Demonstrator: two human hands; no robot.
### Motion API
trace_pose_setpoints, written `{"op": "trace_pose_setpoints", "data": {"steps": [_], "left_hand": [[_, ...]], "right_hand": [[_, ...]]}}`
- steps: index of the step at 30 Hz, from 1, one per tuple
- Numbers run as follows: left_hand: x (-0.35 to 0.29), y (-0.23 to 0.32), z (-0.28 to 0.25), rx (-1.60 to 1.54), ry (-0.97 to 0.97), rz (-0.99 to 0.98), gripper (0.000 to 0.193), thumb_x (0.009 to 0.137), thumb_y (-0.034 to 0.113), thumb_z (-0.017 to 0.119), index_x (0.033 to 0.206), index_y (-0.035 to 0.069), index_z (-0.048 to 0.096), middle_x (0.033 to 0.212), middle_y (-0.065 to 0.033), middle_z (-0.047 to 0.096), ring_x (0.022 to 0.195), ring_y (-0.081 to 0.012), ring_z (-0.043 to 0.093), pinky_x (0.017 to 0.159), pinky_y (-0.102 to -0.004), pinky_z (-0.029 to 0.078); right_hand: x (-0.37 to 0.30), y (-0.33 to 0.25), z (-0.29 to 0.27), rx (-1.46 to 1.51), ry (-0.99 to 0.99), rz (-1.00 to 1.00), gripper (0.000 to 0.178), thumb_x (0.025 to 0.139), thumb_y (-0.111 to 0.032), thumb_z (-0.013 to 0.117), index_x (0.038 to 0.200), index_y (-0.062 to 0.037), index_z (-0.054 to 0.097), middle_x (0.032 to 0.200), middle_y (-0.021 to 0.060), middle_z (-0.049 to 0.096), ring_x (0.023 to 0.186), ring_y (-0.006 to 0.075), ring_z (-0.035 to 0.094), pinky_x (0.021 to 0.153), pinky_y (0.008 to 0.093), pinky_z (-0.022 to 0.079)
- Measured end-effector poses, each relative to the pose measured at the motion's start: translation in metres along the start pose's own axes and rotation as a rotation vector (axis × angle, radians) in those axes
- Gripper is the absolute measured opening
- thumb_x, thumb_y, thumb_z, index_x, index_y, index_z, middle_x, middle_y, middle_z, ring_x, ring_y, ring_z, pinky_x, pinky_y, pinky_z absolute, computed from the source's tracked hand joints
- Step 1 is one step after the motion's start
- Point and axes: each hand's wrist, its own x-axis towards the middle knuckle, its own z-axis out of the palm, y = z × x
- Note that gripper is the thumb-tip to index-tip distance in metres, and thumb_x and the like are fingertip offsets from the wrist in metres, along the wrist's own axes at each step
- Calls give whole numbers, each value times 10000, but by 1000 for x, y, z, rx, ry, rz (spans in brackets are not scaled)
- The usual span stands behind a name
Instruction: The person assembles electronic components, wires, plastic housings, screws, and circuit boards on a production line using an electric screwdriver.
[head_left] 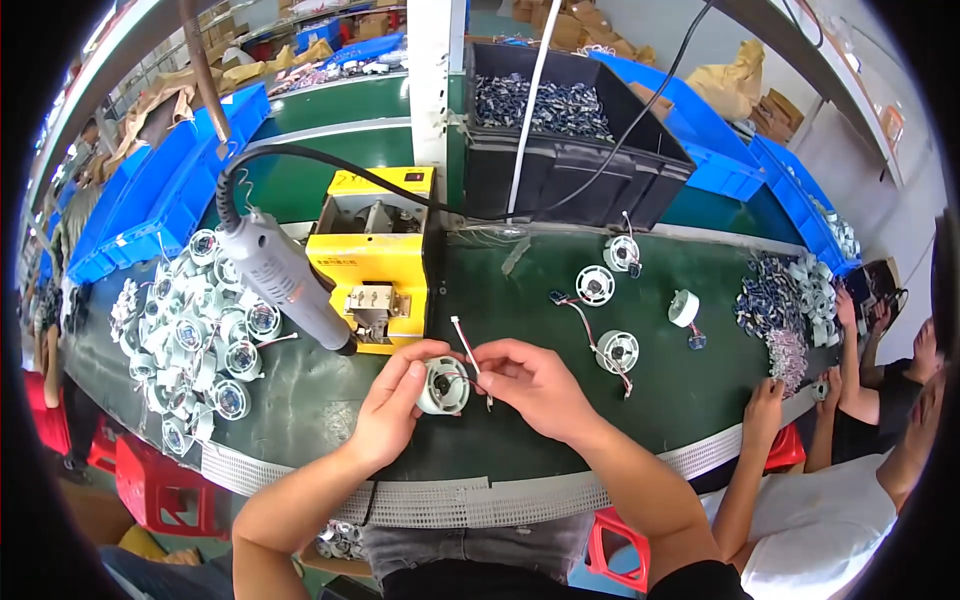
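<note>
You're grasping the white round housing [444, 388] in your left hand [394, 402], apparently steadying it while your right hand [535, 388], just beside it, is pinching a thin lead [465, 346], and four similar housings [617, 352] are lying beyond that hand, probably for easy reach.
</note>
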Motion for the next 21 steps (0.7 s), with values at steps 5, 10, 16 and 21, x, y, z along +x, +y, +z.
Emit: {"op": "trace_pose_setpoints", "data": {"steps": [5, 10, 16, 21], "left_hand": [[0, 2, 1, -91, 43, -123, 391, 1019, 309, 332, 1256, 26, 461, 1156, -129, 575, 996, -203, 595, 770, -348, 531], [5, 3, 2, -150, 13, -222, 449, 1019, 350, 293, 1254, 7, 463, 1133, -133, 585, 984, -219, 605, 728, -357, 534], [6, 5, 5, -71, 53, -252, 449, 1022, 328, 298, 1283, -4, 450, 1113, -135, 594, 973, -217, 609, 743, -353, 535], [5, 0, 5, -54, 99, -278, 388, 1012, 262, 386, 1287, 1, 468, 1079, -86, 596, 935, -181, 612, 760, -331, 537]], "right_hand": [[-4, -3, -4, -40, -70, 25, 109, 915, -90, 582, 940, 10, 619, 914, 26, 599, 833, 89, 562, 741, 243, 457], [-4, 8, -1, -452, -6, -301, 139, 871, -85, 631, 764, -1, 606, 810, 38, 579, 768, 120, 553, 694, 255, 426], [-6, 6, 14, -565, 114, -281, 123, 808, -59, 669, 731, -3, 592, 770, 60, 565, 731, 160, 563, 677, 288, 449], [-3, 3, 18, -961, 199, -865, 149, 701, -53, 720, 660, -47, 576, 748, 47, 532, 758, 248, 557, 760, 392, 498]]}}
